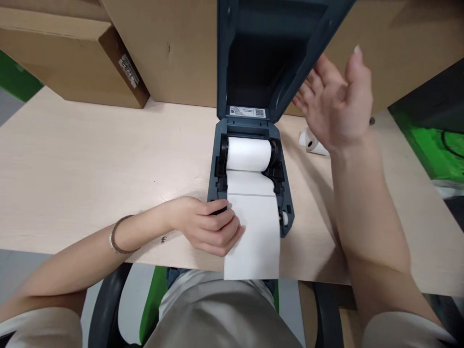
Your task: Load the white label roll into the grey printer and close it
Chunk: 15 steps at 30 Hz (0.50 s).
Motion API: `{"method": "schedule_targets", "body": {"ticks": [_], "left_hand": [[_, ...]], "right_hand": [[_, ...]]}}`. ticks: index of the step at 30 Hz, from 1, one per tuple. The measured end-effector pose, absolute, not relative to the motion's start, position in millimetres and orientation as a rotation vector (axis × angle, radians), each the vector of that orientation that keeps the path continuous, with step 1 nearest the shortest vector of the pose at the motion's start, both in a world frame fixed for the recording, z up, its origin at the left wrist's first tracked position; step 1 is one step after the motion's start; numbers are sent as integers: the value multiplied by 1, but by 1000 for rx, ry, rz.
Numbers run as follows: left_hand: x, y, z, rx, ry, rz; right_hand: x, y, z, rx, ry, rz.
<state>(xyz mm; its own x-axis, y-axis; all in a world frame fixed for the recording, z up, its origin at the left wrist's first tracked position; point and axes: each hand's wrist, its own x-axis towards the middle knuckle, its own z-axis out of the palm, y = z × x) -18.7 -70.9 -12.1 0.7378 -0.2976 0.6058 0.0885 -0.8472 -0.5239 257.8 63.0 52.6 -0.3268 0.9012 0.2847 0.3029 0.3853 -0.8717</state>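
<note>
A dark blue-grey label printer [288, 212] stands on the table with its lid [308, 63] raised. Inside, a white label roll [249, 154] sits between black holders. From it a strip of label paper [255, 241] runs forward over the printer's front and past the table edge. My left hand [213, 227] has its fingers curled at the strip's left edge, gripping it; the thumb is partly hidden. Beside the right edge of the lid, my right hand [335, 96] is raised with thumb and fingers apart, holding nothing. Whether its fingertips touch the lid is unclear.
Small white paper rolls [314, 143] lie right of the printer, partly behind my right forearm. Cardboard boxes [72, 60] line the back of the table [90, 164]. A green and black item [435, 140] is at the far right. Chair armrests flank my lap.
</note>
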Motion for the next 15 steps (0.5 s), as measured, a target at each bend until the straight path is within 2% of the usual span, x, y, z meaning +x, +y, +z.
{"method": "schedule_targets", "body": {"ticks": [2,6,11,15], "left_hand": [[-18,-71,-9,-2422,154,-961],[-18,-70,-8,-2467,168,-1002],[-21,-72,-14,-2901,37,-807],[-18,-70,-21,-3361,-400,-611]], "right_hand": [[256,58,55,-883,-1802,1103],[257,47,61,-837,-1783,1166],[254,43,64,-867,-1727,1069],[241,34,65,-871,-1671,867]]}}
